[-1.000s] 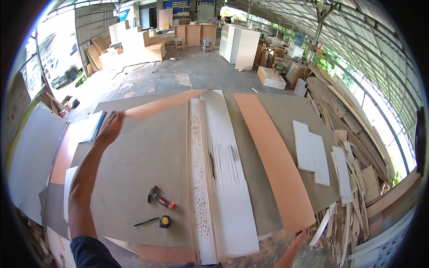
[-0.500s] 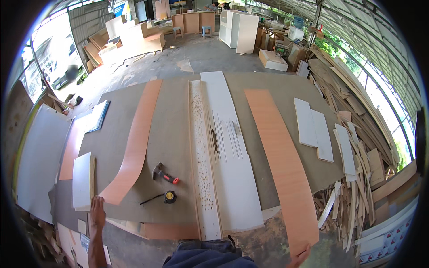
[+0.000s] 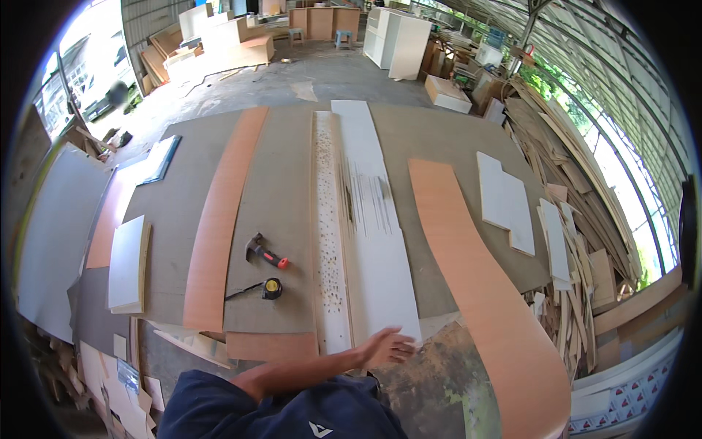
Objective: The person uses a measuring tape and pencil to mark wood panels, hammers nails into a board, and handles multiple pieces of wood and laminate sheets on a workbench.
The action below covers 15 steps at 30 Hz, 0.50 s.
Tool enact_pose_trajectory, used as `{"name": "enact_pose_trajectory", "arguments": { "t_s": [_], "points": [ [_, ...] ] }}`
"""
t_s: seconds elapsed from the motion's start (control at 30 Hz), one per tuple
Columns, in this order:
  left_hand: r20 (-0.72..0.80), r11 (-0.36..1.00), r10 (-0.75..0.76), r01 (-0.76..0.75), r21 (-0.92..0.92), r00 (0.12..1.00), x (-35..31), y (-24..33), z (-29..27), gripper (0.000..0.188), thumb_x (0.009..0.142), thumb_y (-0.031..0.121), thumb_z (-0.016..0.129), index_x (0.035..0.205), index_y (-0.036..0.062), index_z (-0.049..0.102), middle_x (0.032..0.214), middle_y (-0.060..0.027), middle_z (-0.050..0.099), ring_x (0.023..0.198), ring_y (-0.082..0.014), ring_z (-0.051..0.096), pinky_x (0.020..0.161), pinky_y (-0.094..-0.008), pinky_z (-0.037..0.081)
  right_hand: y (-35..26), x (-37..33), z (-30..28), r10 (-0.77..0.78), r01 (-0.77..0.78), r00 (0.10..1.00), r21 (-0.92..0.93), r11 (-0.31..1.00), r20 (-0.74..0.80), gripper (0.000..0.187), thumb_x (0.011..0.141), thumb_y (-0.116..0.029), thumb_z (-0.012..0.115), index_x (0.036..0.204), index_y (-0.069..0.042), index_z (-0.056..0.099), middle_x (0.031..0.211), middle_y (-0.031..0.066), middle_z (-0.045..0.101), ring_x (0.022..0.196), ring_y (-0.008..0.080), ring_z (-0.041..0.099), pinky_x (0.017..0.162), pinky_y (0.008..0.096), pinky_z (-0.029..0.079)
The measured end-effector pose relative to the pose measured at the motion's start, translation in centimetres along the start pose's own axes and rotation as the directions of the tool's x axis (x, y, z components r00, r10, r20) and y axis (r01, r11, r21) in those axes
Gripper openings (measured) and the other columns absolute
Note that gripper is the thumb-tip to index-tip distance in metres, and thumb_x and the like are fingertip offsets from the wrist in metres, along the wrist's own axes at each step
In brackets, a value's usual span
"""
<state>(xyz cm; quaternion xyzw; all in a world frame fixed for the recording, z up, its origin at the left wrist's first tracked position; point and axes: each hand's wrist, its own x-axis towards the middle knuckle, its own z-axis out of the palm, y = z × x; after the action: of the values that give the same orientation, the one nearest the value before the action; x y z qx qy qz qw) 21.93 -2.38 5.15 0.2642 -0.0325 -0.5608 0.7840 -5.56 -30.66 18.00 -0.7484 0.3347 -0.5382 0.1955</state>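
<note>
On the brown table (image 3: 278,168), the right orange strip (image 3: 486,285) now bends more, its far end drawn nearer and its near end running off the bottom. The left orange strip (image 3: 218,219), earlier lifted at its near end, lies flat. The left hand (image 3: 387,347) has released it and crossed to the white board's (image 3: 380,271) near end, fingers half curled, empty. The right hand is out of view; its grip cannot be told.
</note>
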Motion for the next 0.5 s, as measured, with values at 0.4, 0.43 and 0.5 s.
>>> {"name": "enact_pose_trajectory", "arguments": {
  "t_s": [0.4,0.43,0.5],
  "points": [
    [-0.355,0.974,0.227,-0.216,0.071,0.907,15.5,6.2,-0.4,0.035,0.088,0.022,0.060,0.122,0.0101,0.056,0.097,-0.0032,0.062,0.080,-0.0188,0.062,0.075,-0.0372,0.052,9.5,-6.7,-4.0,0.525,-0.529,0.847,0.031,0.848,0.086,0.058,0.088,-0.041,0.058,0.132,-0.003,0.053,0.114,0.0223,0.058,0.101,0.0342,0.053,0.087,0.0473,0.041],
    [-0.319,0.974,0.226,-0.211,0.081,0.921,15.4,6.0,0.4,0.032,0.084,0.010,0.063,0.116,0.0082,0.060,0.095,-0.0026,0.064,0.076,-0.0187,0.063,0.068,-0.0348,0.051,10.5,-7.9,-5.0,0.555,-0.556,0.828,-0.010,0.831,0.080,0.057,0.089,-0.041,0.058,0.132,-0.004,0.054,0.114,0.0220,0.058,0.100,0.0338,0.053,0.087,0.0469,0.041],
    [-0.208,0.957,0.183,-0.125,0.263,0.961,15.0,5.9,0.4,0.030,0.083,0.009,0.064,0.113,0.0078,0.062,0.096,-0.0033,0.065,0.079,-0.0180,0.064,0.069,-0.0334,0.051,12.3,-10.2,-6.5,0.604,-0.597,0.792,-0.090,0.797,0.087,0.054,0.089,-0.039,0.057,0.132,-0.005,0.055,0.112,0.0215,0.059,0.098,0.0330,0.053,0.085,0.0461,0.042]
  ]
}}
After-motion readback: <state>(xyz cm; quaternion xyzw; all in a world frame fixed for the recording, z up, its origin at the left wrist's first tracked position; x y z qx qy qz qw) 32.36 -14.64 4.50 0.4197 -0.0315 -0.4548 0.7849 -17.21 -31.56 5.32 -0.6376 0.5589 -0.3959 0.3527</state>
